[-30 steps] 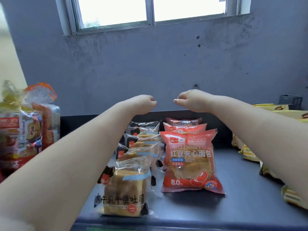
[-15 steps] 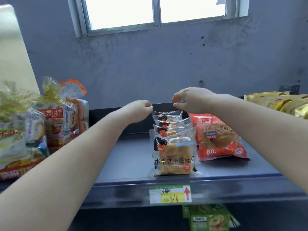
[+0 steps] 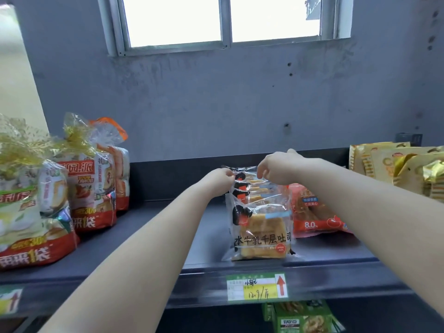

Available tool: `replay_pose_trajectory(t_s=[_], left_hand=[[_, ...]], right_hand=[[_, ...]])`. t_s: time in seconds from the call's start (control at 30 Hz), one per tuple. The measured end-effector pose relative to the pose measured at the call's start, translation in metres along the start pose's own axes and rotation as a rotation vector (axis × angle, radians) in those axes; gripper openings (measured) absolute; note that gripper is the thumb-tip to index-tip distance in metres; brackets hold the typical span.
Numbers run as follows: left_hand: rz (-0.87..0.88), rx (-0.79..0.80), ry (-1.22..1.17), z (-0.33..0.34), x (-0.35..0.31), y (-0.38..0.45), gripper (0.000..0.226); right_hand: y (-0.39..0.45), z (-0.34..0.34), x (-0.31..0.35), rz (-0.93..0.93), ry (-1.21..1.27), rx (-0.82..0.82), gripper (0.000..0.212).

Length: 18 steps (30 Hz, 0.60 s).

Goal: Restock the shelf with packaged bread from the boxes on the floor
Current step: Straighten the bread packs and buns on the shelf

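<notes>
A row of clear toast packets [image 3: 260, 236] stands upright on the dark shelf [image 3: 149, 239], one behind another. My left hand [image 3: 219, 181] has curled fingers at the top left corner of the packets at the back of the row. From the right, my right hand [image 3: 276, 170] pinches the top edge of those same back packets with fingers curled down. Just right of the row lie red bean bread packets [image 3: 312, 212], partly hidden by my right forearm.
Large bagged loaves [image 3: 91, 183] stand at the shelf's left end, with another big bag [image 3: 28, 212] nearer me. Yellow snack packets [image 3: 396, 169] fill the right end. A price tag [image 3: 255, 287] sits on the shelf lip, and green packets [image 3: 302, 318] lie on the shelf below.
The view has pulled back and shifted left. Both hands have dropped from above the shelf onto the top edges of the rear toast packets and moved closer together.
</notes>
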<state>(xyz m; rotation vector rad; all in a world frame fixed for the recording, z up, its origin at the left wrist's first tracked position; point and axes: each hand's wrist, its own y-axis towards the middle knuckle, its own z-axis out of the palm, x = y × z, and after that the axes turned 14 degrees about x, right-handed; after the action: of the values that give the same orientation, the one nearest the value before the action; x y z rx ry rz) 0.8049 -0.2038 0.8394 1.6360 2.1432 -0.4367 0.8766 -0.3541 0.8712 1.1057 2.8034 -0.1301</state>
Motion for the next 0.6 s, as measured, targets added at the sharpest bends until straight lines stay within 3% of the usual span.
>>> replay_pose_trajectory(t_s=[0.2,0.6], left_hand=[[-0.004,-0.004,-0.066,0.005,-0.002,0.017,0.027],[-0.105,-0.216,-0.193,0.006,0.005,0.034,0.018]], right_hand=[[0.019,0.008,-0.001,-0.011,-0.054,0.002,0.033],[0.039,0.015,0.007,-0.087,-0.057,-0.044,0.019]])
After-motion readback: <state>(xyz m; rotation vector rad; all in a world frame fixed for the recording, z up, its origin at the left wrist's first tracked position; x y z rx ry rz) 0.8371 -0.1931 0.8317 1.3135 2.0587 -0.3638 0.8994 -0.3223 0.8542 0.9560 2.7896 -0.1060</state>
